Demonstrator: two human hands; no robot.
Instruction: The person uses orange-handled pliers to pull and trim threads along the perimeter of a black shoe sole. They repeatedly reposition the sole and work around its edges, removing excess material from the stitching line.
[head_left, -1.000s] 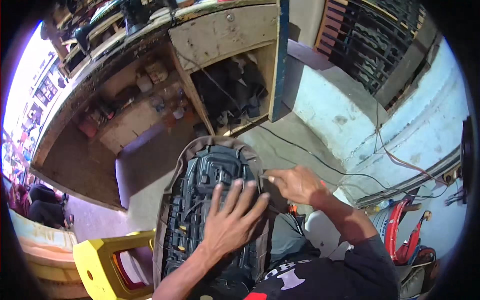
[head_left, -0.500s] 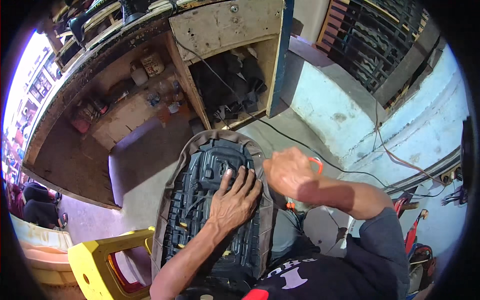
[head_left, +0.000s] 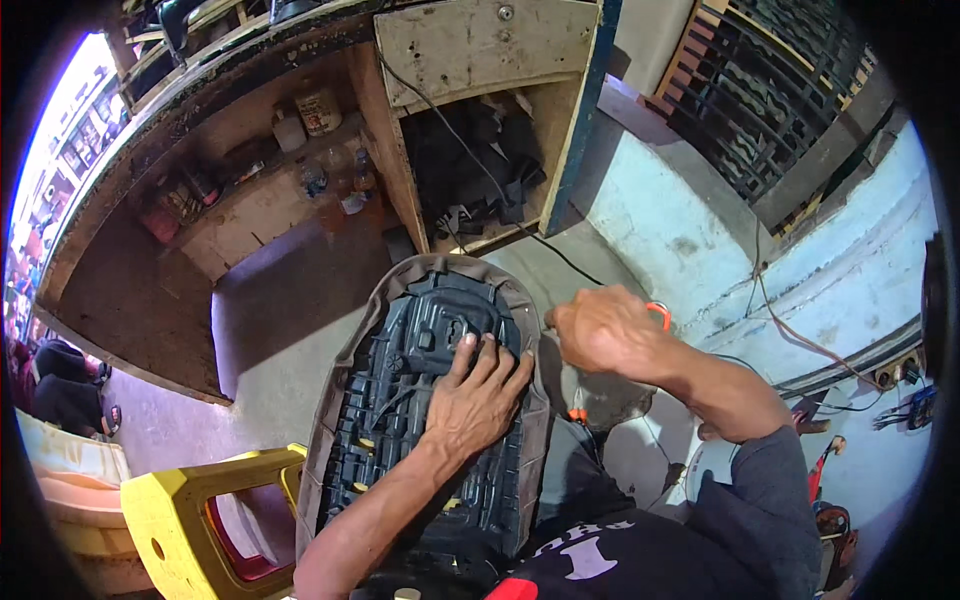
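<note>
A motorcycle seat (head_left: 400, 345) lies upside down in front of me, its ribbed black plastic base facing up. Grey-brown cover material (head_left: 335, 400) is folded over the rim all round. My left hand (head_left: 470, 400) rests on the base with fingers stretched out, near its right side. Just right of the seat's edge, my right hand (head_left: 612, 335) is closed in a fist. An orange loop handle (head_left: 660, 316) sticks out behind that fist; the rest of this tool is hidden in the hand. Below the fist, a small orange-ended item (head_left: 577, 414) lies by my leg.
A yellow plastic stool (head_left: 165, 520) stands at the lower left. Ahead is a wooden workbench (head_left: 480, 60) with open shelves holding jars and dark cloth. A black cable (head_left: 490, 185) hangs down it and runs across the floor. The pale blue wall (head_left: 670, 215) closes the right side.
My right hand has shifted a little right, with the orange handle still behind it. My left hand stays flat on the seat base. The whole view has moved slightly.
</note>
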